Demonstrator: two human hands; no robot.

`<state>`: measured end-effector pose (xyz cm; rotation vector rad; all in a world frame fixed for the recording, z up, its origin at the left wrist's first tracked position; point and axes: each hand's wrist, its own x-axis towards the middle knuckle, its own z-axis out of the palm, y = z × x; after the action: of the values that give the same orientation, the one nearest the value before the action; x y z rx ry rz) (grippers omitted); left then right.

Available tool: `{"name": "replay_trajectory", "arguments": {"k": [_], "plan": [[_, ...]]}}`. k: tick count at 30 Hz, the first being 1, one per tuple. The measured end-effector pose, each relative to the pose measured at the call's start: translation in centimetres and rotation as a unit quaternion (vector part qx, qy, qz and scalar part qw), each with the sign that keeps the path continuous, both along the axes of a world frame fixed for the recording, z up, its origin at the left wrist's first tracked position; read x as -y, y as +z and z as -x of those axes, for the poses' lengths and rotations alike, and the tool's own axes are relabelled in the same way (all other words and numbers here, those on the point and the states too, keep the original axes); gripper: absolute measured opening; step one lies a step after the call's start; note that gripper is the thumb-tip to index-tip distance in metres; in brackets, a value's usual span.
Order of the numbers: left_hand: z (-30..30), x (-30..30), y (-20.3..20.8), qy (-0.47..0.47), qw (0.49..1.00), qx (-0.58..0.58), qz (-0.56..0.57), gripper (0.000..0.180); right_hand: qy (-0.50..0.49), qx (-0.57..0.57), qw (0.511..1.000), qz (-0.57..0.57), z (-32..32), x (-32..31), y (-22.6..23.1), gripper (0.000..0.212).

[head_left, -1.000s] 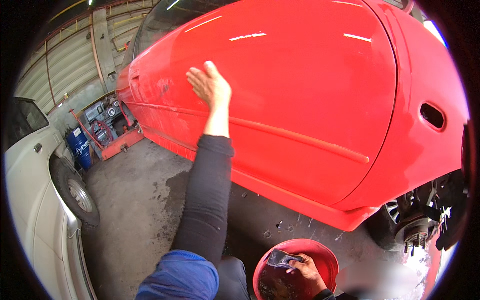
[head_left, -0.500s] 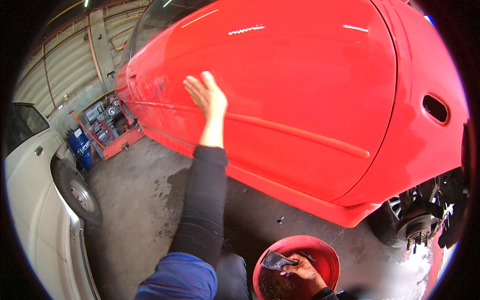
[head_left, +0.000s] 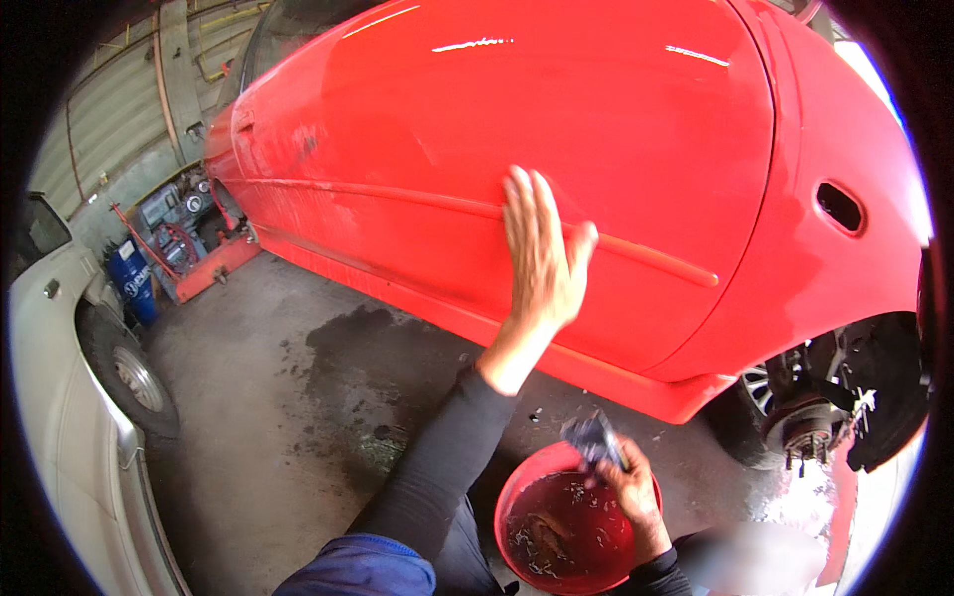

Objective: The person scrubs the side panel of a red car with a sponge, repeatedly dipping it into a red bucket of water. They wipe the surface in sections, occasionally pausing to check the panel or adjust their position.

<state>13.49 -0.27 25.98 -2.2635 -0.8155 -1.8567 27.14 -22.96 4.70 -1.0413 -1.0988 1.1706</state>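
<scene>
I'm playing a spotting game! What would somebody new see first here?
The huge shiny red car fills most of the top. The open left hand is in front of it, near the centre. Below right, the right hand holds a dark object over a red bucket.

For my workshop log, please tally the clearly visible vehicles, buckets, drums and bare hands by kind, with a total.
Vehicles: 2 (glossy red car, pale beige vehicle)
Buckets: 1 (round red bucket)
Drums: 1 (blue cylindrical drum)
Bare hands: 2 (open left hand at the red car, right hand holding a dark blurred object)
Total: 6
</scene>
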Motion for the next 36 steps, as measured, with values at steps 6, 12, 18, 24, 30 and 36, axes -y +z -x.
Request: {"name": "replay_trajectory", "arguments": {"k": [6,12,18,24,30,36], "plan": [[2.3,11.7,-13.1,-0.425,0.742,0.147,0.497,0.057,-0.286,0.413,0.843,-0.191,2.1,-1.2,5.6,0.055],[4.7,11.1,-18.5,-0.445,0.670,0.224,0.550,0.047,-0.110,0.399,0.902,-0.118,4.7,-0.3,5.0,0.078],[5.5,10.6,-17.7,-0.559,0.506,0.380,0.536,0.046,-0.148,0.163,0.972,-0.084,4.8,-3.1,6.1,0.039],[5.5,8.3,-16.8,-0.619,0.495,0.237,0.562,0.038,-0.126,0.263,0.947,-0.135,5.5,-4.2,7.9,0.055],[6.2,5.9,-17.8,-0.591,0.538,0.284,0.530,0.047,-0.166,0.446,0.865,-0.162,6.5,-7.3,14.8,0.044],[7.5,2.3,-22.5,-0.473,0.618,0.250,0.576,0.047,-0.272,0.747,0.441,-0.418,7.5,-15.9,28.1,0.054]]}}
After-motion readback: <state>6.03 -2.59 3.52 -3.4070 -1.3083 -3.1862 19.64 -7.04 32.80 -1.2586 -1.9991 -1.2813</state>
